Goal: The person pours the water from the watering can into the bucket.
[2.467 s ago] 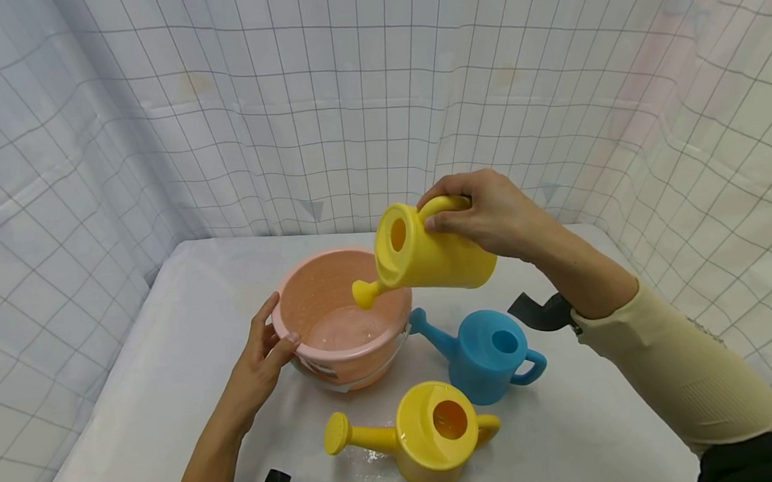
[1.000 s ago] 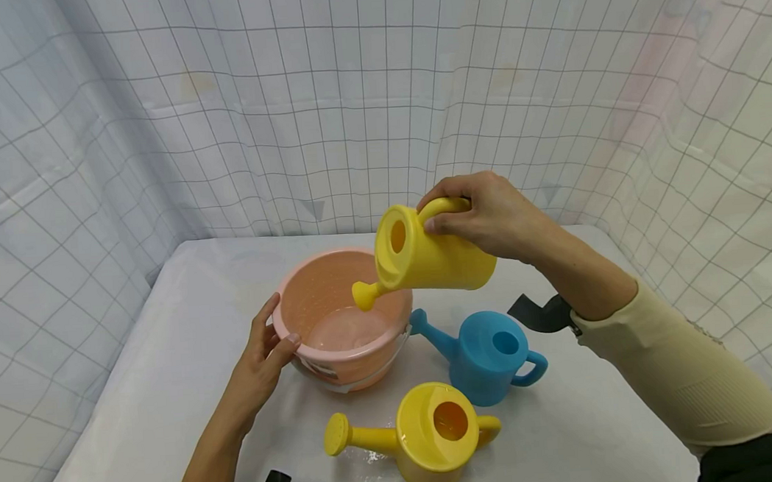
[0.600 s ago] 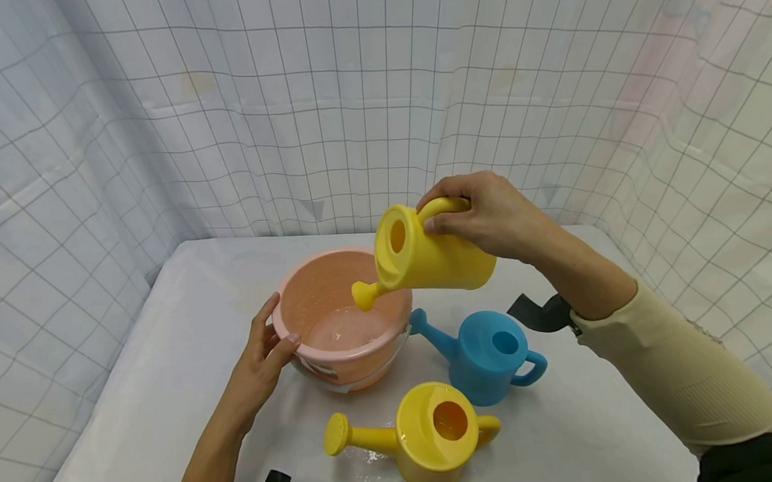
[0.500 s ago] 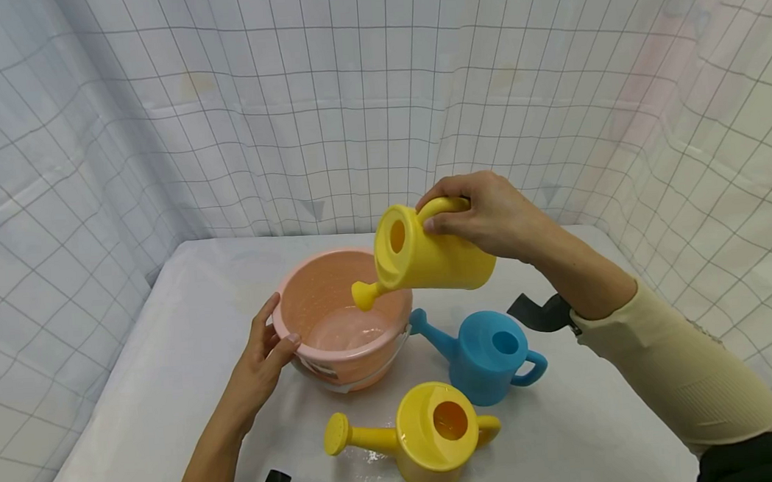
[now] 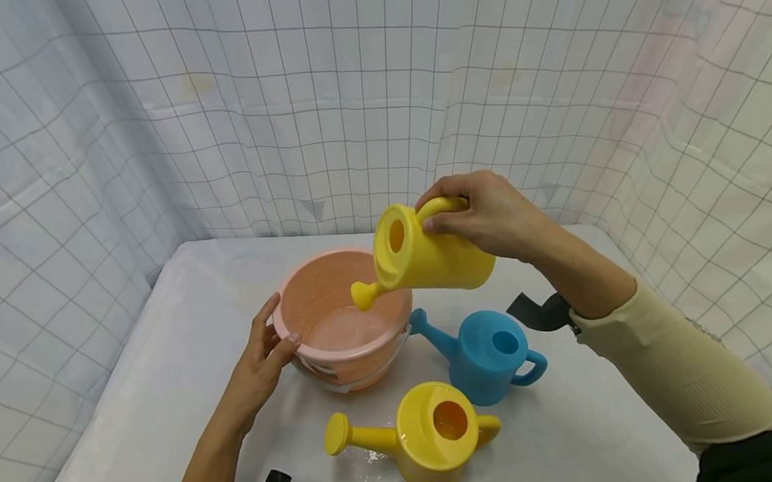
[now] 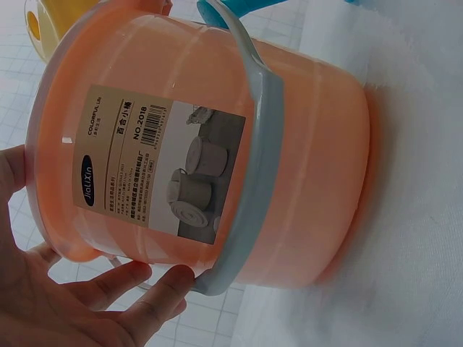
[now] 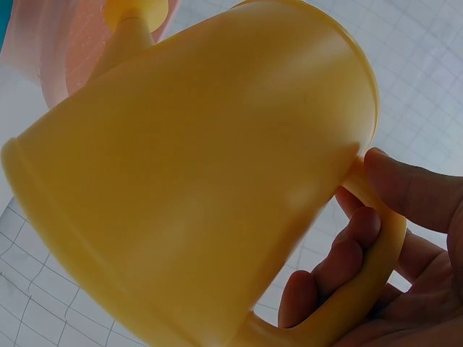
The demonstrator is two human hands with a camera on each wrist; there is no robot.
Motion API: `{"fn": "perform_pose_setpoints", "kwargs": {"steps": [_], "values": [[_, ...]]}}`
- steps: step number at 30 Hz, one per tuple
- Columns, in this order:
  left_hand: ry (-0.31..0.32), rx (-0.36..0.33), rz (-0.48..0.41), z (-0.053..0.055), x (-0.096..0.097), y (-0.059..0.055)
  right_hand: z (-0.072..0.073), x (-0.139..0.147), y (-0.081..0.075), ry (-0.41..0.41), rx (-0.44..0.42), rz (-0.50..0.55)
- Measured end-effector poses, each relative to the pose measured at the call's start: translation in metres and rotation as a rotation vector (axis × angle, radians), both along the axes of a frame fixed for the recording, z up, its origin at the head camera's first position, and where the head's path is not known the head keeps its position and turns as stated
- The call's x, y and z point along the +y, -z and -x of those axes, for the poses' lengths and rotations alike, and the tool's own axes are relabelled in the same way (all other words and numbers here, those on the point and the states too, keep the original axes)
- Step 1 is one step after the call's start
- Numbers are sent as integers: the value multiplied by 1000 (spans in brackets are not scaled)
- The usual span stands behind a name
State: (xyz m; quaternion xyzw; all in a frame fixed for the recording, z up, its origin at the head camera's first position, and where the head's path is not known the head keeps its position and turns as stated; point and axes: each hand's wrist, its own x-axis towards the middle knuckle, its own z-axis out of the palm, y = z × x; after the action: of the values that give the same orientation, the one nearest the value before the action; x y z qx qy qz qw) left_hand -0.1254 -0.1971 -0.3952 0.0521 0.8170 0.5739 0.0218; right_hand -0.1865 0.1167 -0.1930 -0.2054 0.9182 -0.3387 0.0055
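My right hand (image 5: 484, 213) grips the handle of a yellow watering can (image 5: 443, 259), its fingers curled through the loop in the right wrist view. The can is tilted left, its round spout head over the inside of a pink bucket (image 5: 310, 304). No stream from the spout is visible. What looks like shallow water lies on the bucket's floor. My left hand (image 5: 258, 359) holds the bucket's near-left rim, thumb at the rim and fingers along the outer wall. In the left wrist view, a printed label (image 6: 159, 163) and a grey bail handle (image 6: 264, 144) show on the bucket's side.
A blue watering can (image 5: 486, 356) stands right of the bucket, its spout close to the bucket's wall. Nearer stands a second yellow watering can (image 5: 435, 437), spout to the left, with wet spots (image 5: 375, 455) by it. White gridded curtains (image 5: 379, 123) enclose the white table (image 5: 186, 342).
Both hands, the tilted can and the bucket stay nearly in place. Bright ripples on the water in the bucket have faded.
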Motion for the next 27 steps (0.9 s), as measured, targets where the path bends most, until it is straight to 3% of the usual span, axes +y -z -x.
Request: {"fn": "perform_pose_setpoints", "kwargs": {"steps": [27], "values": [[2, 6, 1, 0, 0, 0, 1, 3, 2, 0, 12, 6]]}}
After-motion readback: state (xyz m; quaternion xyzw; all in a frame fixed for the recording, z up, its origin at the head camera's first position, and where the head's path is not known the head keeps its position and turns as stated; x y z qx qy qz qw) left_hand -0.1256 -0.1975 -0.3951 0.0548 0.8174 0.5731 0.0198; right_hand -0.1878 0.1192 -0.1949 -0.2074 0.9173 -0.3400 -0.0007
